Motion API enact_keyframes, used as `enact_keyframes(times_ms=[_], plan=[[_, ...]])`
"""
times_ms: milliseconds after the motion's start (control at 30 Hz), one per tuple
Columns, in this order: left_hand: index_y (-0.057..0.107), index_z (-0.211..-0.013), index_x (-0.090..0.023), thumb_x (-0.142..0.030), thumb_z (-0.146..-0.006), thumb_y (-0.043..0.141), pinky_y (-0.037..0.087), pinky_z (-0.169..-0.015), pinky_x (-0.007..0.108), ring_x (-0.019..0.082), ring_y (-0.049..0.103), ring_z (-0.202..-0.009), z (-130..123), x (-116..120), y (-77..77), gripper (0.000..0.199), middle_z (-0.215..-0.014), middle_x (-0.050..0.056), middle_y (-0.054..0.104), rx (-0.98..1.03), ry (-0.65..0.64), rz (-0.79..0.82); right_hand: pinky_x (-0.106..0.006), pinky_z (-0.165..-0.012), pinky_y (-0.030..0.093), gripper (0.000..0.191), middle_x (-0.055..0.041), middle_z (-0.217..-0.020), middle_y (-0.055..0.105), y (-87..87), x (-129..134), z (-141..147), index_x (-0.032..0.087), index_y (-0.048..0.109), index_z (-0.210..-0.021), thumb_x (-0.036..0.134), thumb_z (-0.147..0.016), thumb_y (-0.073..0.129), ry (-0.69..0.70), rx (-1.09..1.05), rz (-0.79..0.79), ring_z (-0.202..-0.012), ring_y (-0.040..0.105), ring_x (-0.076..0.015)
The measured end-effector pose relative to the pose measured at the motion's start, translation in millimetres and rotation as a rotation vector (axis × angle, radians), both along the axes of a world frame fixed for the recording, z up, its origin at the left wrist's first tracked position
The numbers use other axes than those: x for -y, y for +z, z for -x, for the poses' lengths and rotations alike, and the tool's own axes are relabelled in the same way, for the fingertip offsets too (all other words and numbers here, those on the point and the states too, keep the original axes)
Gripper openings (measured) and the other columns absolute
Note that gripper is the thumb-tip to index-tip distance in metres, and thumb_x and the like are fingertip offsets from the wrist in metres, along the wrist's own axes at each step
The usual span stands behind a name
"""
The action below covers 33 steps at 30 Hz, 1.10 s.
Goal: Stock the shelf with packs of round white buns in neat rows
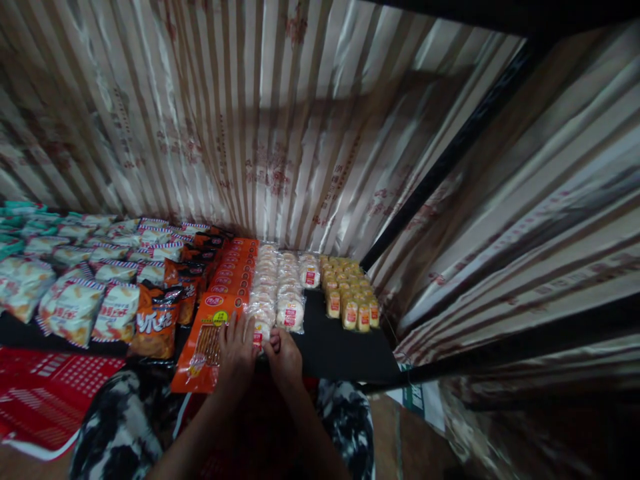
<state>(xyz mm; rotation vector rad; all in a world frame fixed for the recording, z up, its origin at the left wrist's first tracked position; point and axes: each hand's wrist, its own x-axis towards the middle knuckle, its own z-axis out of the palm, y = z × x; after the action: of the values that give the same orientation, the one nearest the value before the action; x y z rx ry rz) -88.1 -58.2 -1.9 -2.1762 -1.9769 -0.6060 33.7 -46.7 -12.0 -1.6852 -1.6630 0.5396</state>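
Observation:
Rows of clear-wrapped white round snacks (pixel 290 312) with red labels stand on a black shelf (pixel 325 347). At the front of the leftmost row, both hands touch one wrapped snack (pixel 259 335). My left hand (pixel 238 348) lies along its left side with fingers stretched out, over the edge of the orange packets (pixel 200 357). My right hand (pixel 284 357) is at its right side, fingers curled together against the wrapper. Yellow wrapped snacks (pixel 351 293) stand in rows farther right.
White snack bags (pixel 73 307) and orange-brown bags (pixel 156 320) fill the shelf's left part. A red basket (pixel 45 393) sits below at left. Black poles (pixel 450 150) and a striped curtain (pixel 280 120) bound the shelf.

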Motion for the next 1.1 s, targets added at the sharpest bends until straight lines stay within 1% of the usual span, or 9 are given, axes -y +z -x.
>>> enact_keyframes(times_ms=[133, 267, 400, 533, 733, 800, 900, 967, 1100], plan=[[0.051, -0.125, -0.008, -0.019, -0.083, 0.047, 0.03, -0.102, 0.05, 0.035, 0.039, -0.124, 0, 1, -8.5, 0.043, -0.128, 0.017, 0.052, 0.002, -0.013, -0.084, -0.022, -0.061, 0.044, 0.01, 0.0004, -0.073, 0.06, -0.1, 0, 0, 0.019, 0.059, -0.078, 0.024, -0.078, 0.05, -0.004, -0.088, 0.028, -0.062, 0.057, -0.0124], [0.049, -0.127, -0.008, -0.02, -0.084, 0.047, 0.032, -0.101, 0.05, 0.034, 0.039, -0.123, -1, 2, -15.4, 0.044, -0.125, 0.018, 0.053, 0.013, -0.022, -0.136, -0.022, -0.062, 0.043, 0.011, -0.0002, -0.076, 0.061, -1.5, 2, 0, 0.019, 0.059, -0.077, 0.026, -0.077, 0.051, -0.024, -0.131, 0.025, -0.061, 0.056, -0.0121], [0.048, -0.127, -0.008, -0.02, -0.085, 0.046, 0.035, -0.098, 0.05, 0.033, 0.041, -0.119, -2, 4, -18.6, 0.044, -0.119, 0.018, 0.054, 0.039, -0.034, -0.181, -0.023, -0.063, 0.043, 0.011, 0.0009, -0.074, 0.061, -2.5, 6, 2, 0.02, 0.058, -0.077, 0.027, -0.077, 0.05, -0.029, -0.189, 0.033, -0.06, 0.056, -0.0122], [0.049, -0.126, -0.01, -0.018, -0.086, 0.042, 0.037, -0.097, 0.049, 0.032, 0.04, -0.12, -3, 6, -20.7, 0.042, -0.118, 0.017, 0.053, 0.072, -0.05, -0.212, -0.022, -0.06, 0.044, 0.01, 0.0012, -0.071, 0.062, -2.2, 11, 4, 0.021, 0.056, -0.077, 0.029, -0.077, 0.051, -0.044, -0.264, 0.045, -0.06, 0.057, -0.0127], [0.051, -0.124, -0.011, -0.021, -0.086, 0.044, 0.04, -0.094, 0.049, 0.032, 0.041, -0.118, -2, 7, -23.1, 0.04, -0.116, 0.017, 0.052, 0.129, -0.084, -0.228, -0.023, -0.059, 0.046, 0.01, 0.0006, -0.072, 0.063, -3.5, 16, 4, 0.02, 0.054, -0.078, 0.029, -0.074, 0.052, -0.085, -0.363, 0.064, -0.059, 0.059, -0.0131], [0.05, -0.125, -0.012, -0.021, -0.086, 0.043, 0.042, -0.092, 0.048, 0.031, 0.044, -0.115, -2, 7, -21.9, 0.041, -0.117, 0.017, 0.052, 0.167, -0.103, -0.228, -0.023, -0.059, 0.048, 0.013, -0.0004, -0.076, 0.063, -5.1, 17, 2, 0.02, 0.055, -0.083, 0.029, -0.074, 0.052, -0.093, -0.395, 0.079, -0.059, 0.059, -0.0129], [0.049, -0.127, -0.014, -0.022, -0.087, 0.04, 0.043, -0.09, 0.046, 0.028, 0.048, -0.109, -7, 8, -19.8, 0.042, -0.115, 0.016, 0.054, 0.247, -0.138, -0.197, -0.024, -0.062, 0.049, 0.023, -0.0019, -0.083, 0.064, -7.5, 19, -3, 0.019, 0.057, -0.097, 0.028, -0.077, 0.049, -0.053, -0.425, 0.058, -0.062, 0.059, -0.0127], [0.049, -0.127, -0.015, -0.023, -0.087, 0.039, 0.044, -0.089, 0.047, 0.027, 0.049, -0.107, -11, 8, -19.3, 0.042, -0.115, 0.015, 0.053, 0.309, -0.148, -0.17, -0.024, -0.066, 0.05, 0.027, -0.0038, -0.087, 0.064, -8.2, 20, -9, 0.018, 0.058, -0.101, 0.027, -0.078, 0.047, -0.027, -0.403, 0.014, -0.067, 0.06, -0.0133], [0.049, -0.127, -0.02, -0.023, -0.089, 0.036, 0.047, -0.09, 0.043, 0.024, 0.05, -0.109, -23, 6, -18.5, 0.041, -0.121, 0.012, 0.047, 0.467, -0.157, -0.102, -0.025, -0.069, 0.049, 0.026, -0.0059, -0.088, 0.063, -5.5, 21, -22, 0.018, 0.062, -0.097, 0.026, -0.079, 0.045, -0.023, -0.305, -0.04, -0.072, 0.06, -0.0147]])
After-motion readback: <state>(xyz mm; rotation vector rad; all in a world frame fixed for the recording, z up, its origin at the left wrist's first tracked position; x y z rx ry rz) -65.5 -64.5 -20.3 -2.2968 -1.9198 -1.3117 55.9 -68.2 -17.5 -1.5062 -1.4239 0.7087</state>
